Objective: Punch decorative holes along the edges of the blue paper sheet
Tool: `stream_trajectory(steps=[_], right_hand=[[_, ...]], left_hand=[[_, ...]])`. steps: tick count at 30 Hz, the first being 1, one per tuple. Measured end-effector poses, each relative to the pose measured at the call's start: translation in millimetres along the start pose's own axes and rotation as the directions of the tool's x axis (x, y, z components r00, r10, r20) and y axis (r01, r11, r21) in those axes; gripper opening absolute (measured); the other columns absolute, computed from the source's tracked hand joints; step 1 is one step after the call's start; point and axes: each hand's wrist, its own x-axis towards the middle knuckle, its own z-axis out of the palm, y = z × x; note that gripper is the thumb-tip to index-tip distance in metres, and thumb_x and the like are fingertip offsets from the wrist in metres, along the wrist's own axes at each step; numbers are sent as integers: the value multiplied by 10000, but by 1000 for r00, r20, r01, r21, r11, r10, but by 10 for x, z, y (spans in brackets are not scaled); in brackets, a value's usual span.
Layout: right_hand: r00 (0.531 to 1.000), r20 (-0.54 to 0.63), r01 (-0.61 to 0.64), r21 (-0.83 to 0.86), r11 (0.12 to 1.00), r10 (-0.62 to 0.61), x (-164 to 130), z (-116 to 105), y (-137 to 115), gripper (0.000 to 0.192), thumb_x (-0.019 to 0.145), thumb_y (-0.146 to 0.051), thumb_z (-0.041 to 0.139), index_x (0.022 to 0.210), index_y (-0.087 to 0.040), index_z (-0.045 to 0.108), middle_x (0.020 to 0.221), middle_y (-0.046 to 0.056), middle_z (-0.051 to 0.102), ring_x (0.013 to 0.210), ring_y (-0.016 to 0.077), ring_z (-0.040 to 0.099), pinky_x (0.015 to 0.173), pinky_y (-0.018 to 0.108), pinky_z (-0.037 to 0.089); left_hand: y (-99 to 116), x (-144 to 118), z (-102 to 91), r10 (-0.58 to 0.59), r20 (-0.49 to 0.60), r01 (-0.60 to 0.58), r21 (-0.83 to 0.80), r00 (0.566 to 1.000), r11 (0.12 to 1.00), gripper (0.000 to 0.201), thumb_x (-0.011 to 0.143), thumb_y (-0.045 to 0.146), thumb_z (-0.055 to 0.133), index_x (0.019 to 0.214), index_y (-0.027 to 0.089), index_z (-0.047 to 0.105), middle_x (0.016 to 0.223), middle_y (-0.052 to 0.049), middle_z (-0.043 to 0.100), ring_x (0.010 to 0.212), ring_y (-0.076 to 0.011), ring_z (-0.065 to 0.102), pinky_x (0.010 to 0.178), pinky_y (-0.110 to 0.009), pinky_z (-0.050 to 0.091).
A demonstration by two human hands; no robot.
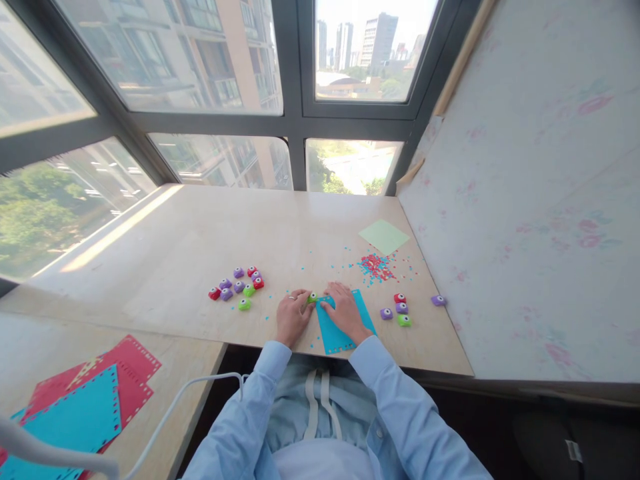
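A blue paper sheet (334,333) with punched edges lies on the wooden table (175,247) right in front of me. My right hand (345,310) rests flat on the sheet, pressing it down. My left hand (293,315) grips a small green punch (313,298) at the sheet's upper left corner. Whether the punch sits over the paper's edge is too small to tell.
Several red, purple and green punches (240,285) lie in a cluster to the left, a few more punches (399,309) to the right. Red and blue paper bits (376,265) lie below a pale green sheet (383,236). Punched red and blue sheets (85,407) lie at lower left. A board (525,200) walls the right side.
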Motion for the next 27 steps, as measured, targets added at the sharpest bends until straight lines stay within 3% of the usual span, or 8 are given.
stream_trajectory(steps=[15, 27], right_hand=[[997, -71, 4, -101, 995, -11, -95, 66, -26, 354, 947, -325, 500, 1226, -132, 600, 1334, 155, 598, 1288, 281, 488, 1105, 466, 352], [1000, -4, 30, -95, 995, -31, -106, -4, -39, 364, 953, -346, 476, 1233, -150, 600, 1370, 157, 569, 1320, 285, 457, 1114, 489, 336]], left_hand=[[-15, -42, 9, -15, -4, 15, -93, 1000, 996, 229, 875, 295, 625, 1077, 203, 679, 1099, -88, 683, 1029, -252, 600, 956, -441, 471], [1, -27, -2, -41, 13, 42, -94, 999, 995, 255, 905, 245, 573, 1135, 216, 678, 1109, -84, 680, 1023, -246, 596, 934, -413, 485]])
